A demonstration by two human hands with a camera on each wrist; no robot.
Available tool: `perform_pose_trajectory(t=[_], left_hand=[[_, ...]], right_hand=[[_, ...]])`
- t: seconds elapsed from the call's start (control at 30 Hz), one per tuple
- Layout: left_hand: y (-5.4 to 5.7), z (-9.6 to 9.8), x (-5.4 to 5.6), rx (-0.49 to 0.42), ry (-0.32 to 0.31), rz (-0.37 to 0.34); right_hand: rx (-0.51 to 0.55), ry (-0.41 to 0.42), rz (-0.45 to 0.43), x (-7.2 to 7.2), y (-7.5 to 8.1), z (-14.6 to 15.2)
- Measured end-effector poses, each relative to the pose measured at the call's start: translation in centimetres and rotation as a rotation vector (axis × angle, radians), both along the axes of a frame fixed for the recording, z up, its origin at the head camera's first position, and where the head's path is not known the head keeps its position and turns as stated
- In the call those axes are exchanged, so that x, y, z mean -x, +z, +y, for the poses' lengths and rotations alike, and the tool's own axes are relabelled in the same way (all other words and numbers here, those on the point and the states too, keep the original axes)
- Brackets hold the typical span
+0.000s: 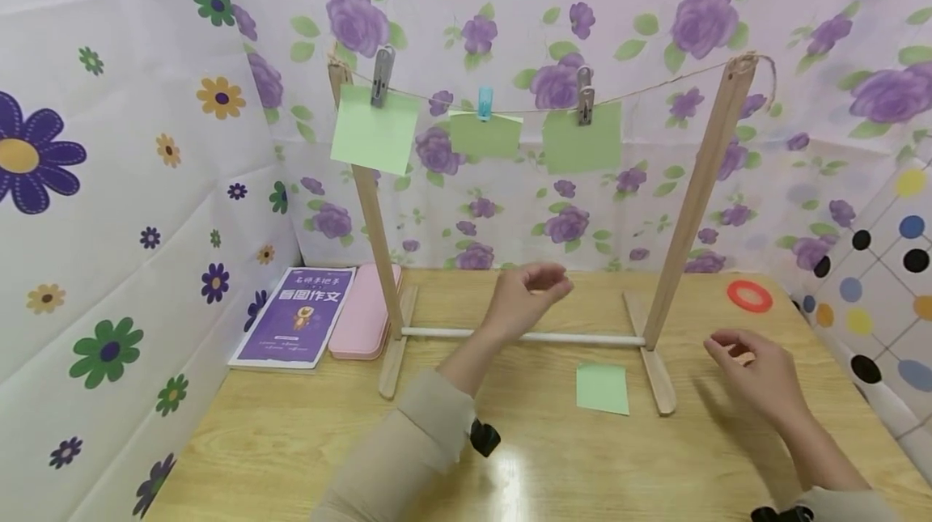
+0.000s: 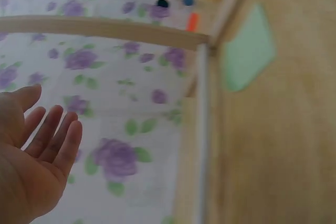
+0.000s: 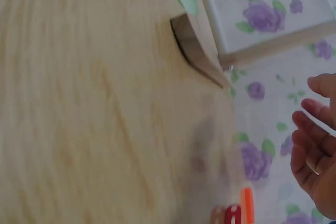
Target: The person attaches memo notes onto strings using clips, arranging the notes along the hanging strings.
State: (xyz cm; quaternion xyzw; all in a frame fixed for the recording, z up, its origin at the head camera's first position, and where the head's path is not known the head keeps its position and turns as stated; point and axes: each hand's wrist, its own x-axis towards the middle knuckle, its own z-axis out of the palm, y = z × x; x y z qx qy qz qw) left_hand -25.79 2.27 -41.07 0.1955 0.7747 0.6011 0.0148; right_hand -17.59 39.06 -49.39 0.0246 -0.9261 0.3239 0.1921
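Note:
My left hand (image 1: 527, 299) hovers before the wooden frame, over its white crossbar (image 1: 582, 338); in the left wrist view its fingers are loosely bent and the palm holds nothing. Right of the frame, my right hand (image 1: 760, 376) hangs above the table with loosely curled, empty fingers. A string (image 1: 670, 82) runs between the frame's two posts. On it hang three green paper notes: the left one (image 1: 374, 133) under a metal clip (image 1: 382, 77), the middle one (image 1: 485, 136) under a blue clip (image 1: 485, 103), the right one (image 1: 582, 142) under another metal clip (image 1: 586, 95).
A loose green note (image 1: 602, 388) lies on the table inside the frame's right foot (image 1: 658, 380). A red-orange ring (image 1: 750, 296) is at the back right, small red item (image 3: 233, 214) beside it. A purple book (image 1: 297, 318) and pink case (image 1: 362, 313) lie at the left.

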Motion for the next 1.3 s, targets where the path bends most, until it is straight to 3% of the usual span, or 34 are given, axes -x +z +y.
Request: perform_pose_trajectory(t=[0.1,0.27,0.4,0.53,0.67,0.83,0.97,1.2,1.3], left_hand=[[-2.6,0.8,-1.0,0.046,-0.026,-0.056],[-7.0,2.0,-2.9,0.113,-0.085,-0.114],[-9.9,3.0,-4.1,0.296,-0.127,-0.038],[-11.6,3.8,-4.9,0.482,-0.157,0.071],[-12.3,4.2,-5.1,0.552,-0.167,0.144],[-12.1,4.1,-4.8,0.573,-0.215,0.199],[-11.7,3.8,-4.5,0.554,-0.251,0.153],[-11.5,3.0,-3.9,0.494,-0.287,0.012],[-11.7,2.8,-3.6,0.46,-0.299,0.019]], right_hand=[[-0.054,0.02,-0.103,-0.4,-0.8,2.0],[-0.117,0.141,-0.289,-1.1,-2.6,4.1],[-0.129,0.167,-0.288,-1.6,-3.4,4.5],[-0.146,0.134,-0.225,-2.0,-3.3,4.9],[-0.205,0.092,-0.265,-2.3,-3.2,5.5],[-0.245,0.084,-0.285,-2.5,-3.2,6.1],[-0.248,0.087,-0.259,-2.6,-3.4,6.2],[-0.254,0.035,-0.296,-2.8,-3.3,6.6],[-0.272,0.057,-0.285,-2.7,-3.2,6.7]])
